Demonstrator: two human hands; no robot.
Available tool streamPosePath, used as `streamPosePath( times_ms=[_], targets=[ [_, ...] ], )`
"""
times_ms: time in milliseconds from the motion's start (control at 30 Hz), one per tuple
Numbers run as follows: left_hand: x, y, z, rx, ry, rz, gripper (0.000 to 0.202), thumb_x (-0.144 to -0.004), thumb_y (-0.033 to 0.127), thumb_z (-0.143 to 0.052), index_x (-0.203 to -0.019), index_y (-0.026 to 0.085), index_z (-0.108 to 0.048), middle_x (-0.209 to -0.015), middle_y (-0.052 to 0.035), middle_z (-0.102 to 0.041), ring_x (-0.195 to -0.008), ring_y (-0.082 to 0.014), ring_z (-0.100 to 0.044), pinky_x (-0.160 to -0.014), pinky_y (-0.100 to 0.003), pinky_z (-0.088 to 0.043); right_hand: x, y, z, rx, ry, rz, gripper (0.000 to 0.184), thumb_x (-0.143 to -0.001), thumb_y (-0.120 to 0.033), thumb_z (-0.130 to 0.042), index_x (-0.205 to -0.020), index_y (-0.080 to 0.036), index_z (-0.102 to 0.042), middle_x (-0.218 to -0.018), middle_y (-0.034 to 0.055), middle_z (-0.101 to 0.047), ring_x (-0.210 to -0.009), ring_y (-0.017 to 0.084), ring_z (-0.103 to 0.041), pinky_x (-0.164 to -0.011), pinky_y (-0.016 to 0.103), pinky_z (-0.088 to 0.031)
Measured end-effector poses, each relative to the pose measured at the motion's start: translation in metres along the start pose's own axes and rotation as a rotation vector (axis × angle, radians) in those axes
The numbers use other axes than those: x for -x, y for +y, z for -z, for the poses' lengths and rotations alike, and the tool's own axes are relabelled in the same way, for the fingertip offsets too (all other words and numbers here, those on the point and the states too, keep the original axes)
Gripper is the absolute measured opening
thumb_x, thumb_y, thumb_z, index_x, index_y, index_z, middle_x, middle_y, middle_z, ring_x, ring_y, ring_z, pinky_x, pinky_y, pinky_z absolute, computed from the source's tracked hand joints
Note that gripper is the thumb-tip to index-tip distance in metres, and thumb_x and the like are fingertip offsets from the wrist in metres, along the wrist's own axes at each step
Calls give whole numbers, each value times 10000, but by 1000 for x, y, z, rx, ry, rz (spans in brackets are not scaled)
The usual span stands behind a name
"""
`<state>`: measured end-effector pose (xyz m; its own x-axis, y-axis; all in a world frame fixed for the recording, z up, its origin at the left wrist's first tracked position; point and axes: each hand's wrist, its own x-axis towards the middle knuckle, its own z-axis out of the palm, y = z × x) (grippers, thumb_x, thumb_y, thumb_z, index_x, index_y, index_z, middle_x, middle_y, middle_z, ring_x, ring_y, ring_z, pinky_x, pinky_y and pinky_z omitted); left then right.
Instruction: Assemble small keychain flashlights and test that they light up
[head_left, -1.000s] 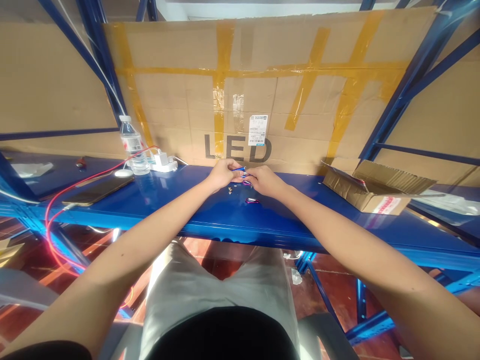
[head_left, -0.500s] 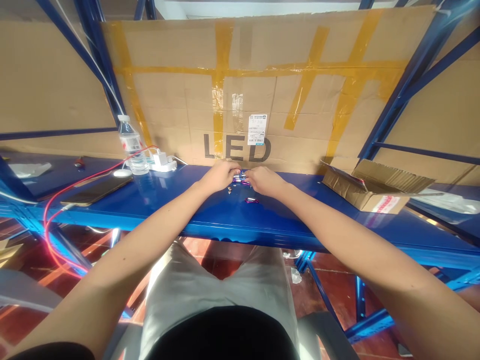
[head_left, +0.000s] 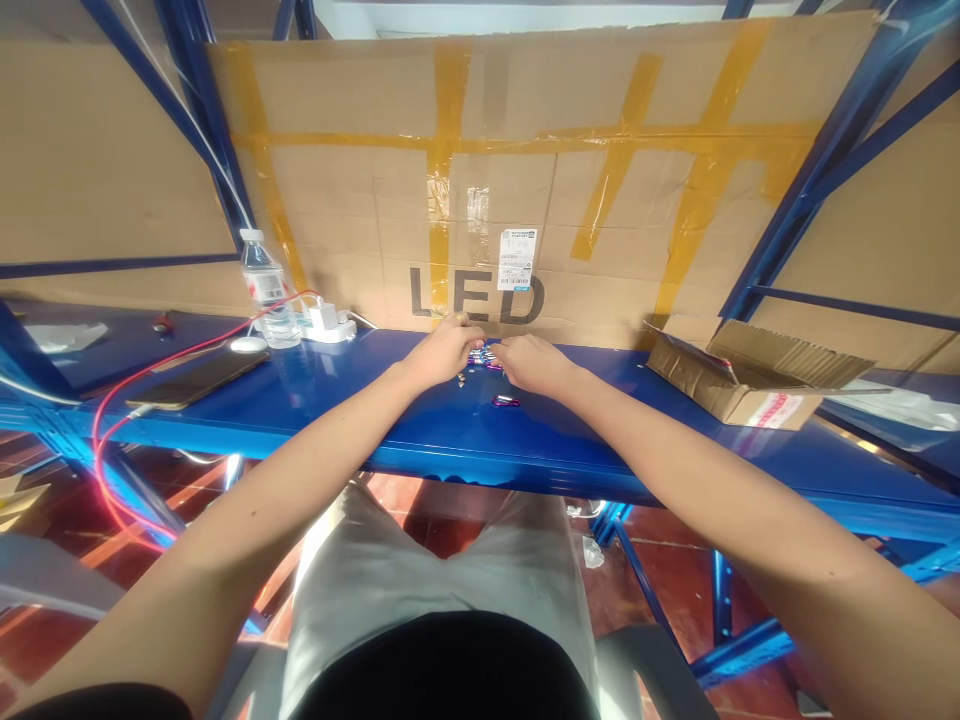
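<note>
My left hand [head_left: 445, 352] is closed in a pinch at the left side of a small cluster of shiny metallic pieces [head_left: 480, 355], blue, silver and purple, on the blue tabletop. My right hand [head_left: 534, 364] is closed at the cluster's right side, its fingertips close to those of the left. What either pinch holds is hidden by the fingers and too small to make out. In front of the cluster lies a purple carabiner-like clip [head_left: 505, 401]. A few tiny brass-coloured bits [head_left: 461, 380] lie just below my left hand.
An open cardboard box [head_left: 750, 385] stands on the blue table [head_left: 480, 440] at the right. To the left are a water bottle [head_left: 271, 295], a white power strip [head_left: 328, 328], a phone [head_left: 202, 380] and a red cable [head_left: 150, 370]. A large taped cardboard sheet [head_left: 360, 220] stands behind.
Both hands stay at the cluster with only small finger movements; the left fingers are slightly raised. The whole view has shifted a little.
</note>
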<state>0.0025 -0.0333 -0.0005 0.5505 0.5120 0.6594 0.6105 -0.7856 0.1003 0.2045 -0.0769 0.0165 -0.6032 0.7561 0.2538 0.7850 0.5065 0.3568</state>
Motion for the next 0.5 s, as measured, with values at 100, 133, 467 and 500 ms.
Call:
streamPosePath(
  times_ms=[100, 133, 467, 500],
  targets=[
    [0, -2, -1, -10, -8, -19, 332, -991, 217, -448, -954, 163, -774, -886, -113, -553, -905, -261, -534, -836, -388, -456, 0, -1, 1, 20, -1, 17, 349, -1052, -158, -407, -1223, -67, -698, -1089, 224, -734, -973, 314, -702, -753, 366, -446],
    [0, -2, -2, 2, -19, -27, 334, -990, 215, -443, -938, 164, -769, -878, -113, -566, -906, -260, -538, -834, -386, -454, -1, -1, 1, 22, 0, 24, 348, -1050, -152, -407, -1215, -70, -702, -1083, 218, -734, -961, 307, -700, -744, 361, -438],
    [-5, 7, 3, 255, -41, 292, 343, -974, 200, -492, -634, 182, -532, -700, -31, -567, -744, -190, -515, -730, -323, -390, -5, 6, -7, 19, 120, 47, 334, -1033, -98, -402, -1175, -81, -703, -1072, 182, -698, -889, 247, -639, -735, 337, -412],
    [-6, 9, 4, 316, -21, 382, 359, -991, 224, -494, -637, 179, -533, -706, -30, -575, -723, -180, -510, -713, -316, -386, -6, 7, -10, 20, 154, 38, 340, -1033, -92, -395, -1197, -75, -693, -1087, 187, -693, -910, 250, -637, -751, 339, -423]
  ],
)
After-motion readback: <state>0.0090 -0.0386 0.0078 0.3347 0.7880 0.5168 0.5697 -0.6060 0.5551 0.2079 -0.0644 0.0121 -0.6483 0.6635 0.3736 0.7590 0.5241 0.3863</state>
